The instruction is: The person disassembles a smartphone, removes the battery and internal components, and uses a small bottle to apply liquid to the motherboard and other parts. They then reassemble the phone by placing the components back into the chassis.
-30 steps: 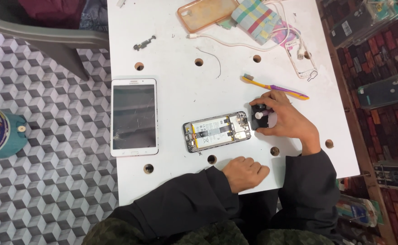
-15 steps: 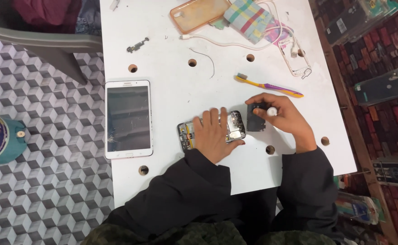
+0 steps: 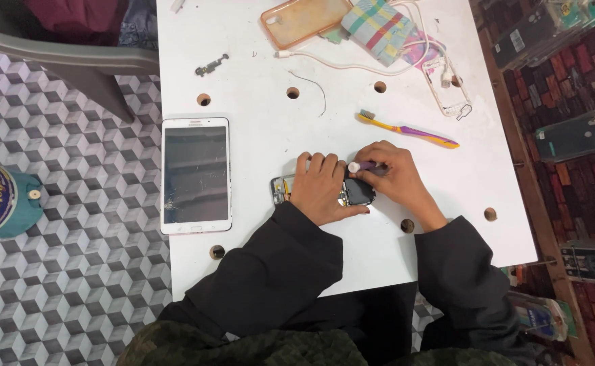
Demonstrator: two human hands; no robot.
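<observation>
An opened phone [image 3: 282,189] lies on the white table [image 3: 257,135], its insides showing at the left end. My left hand [image 3: 323,188] lies flat over it and presses it down. My right hand [image 3: 392,177] grips a small tool with a white tip and purple handle [image 3: 360,167] held against the phone's right end, beside a dark square part [image 3: 359,192]. Both sleeves are black.
A white tablet [image 3: 196,174] lies left of the phone. A yellow and purple toothbrush [image 3: 406,129] lies behind my hands. At the far edge are an orange phone case [image 3: 304,20], a checked cloth [image 3: 379,27] and white cables [image 3: 446,74]. A teal canister [image 3: 3,200] stands on the patterned floor.
My left hand has come from the table's near edge onto the phone and now covers it. My right hand has moved left, closer to the phone's end.
</observation>
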